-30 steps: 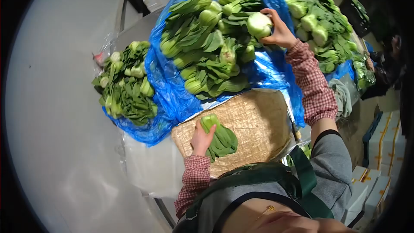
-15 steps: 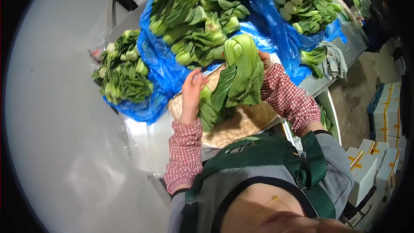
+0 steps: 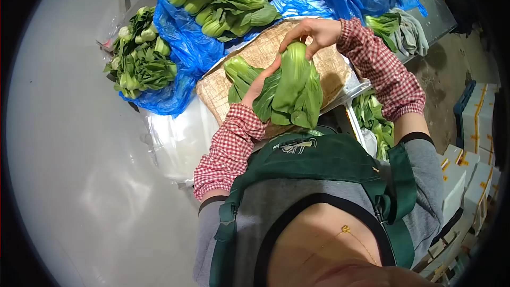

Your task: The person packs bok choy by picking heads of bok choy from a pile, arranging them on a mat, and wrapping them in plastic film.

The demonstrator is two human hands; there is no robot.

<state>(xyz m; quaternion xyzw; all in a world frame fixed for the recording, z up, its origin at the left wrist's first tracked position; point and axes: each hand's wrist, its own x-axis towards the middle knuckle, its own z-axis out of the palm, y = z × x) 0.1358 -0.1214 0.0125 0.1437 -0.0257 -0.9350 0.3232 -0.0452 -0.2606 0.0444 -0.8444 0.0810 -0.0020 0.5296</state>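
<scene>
A head of bok choy [image 3: 297, 82] hangs leaves down over a tan woven board [image 3: 218, 93], its pale base at the top. My right hand [image 3: 313, 34] pinches that base from above, fingers curled round it. Against the left side of the same head lies my left hand [image 3: 265, 77], its fingers pressed to the stalks near the base and partly hidden by leaves. A second bok choy [image 3: 240, 72] rests on the board, just left of my left hand.
Piles of bok choy [image 3: 234, 13] lie on blue plastic [image 3: 194, 48] beyond the board, with a smaller pile [image 3: 143, 56] at left. A grey cloth [image 3: 409, 34] is at right. Leafy heads fill a container [image 3: 372, 119] below. White boxes [image 3: 475, 122] are stacked at far right.
My right hand has brought a bok choy from the pile to the board and now grips its base from above. My left hand has left the other bok choy and touches this one.
</scene>
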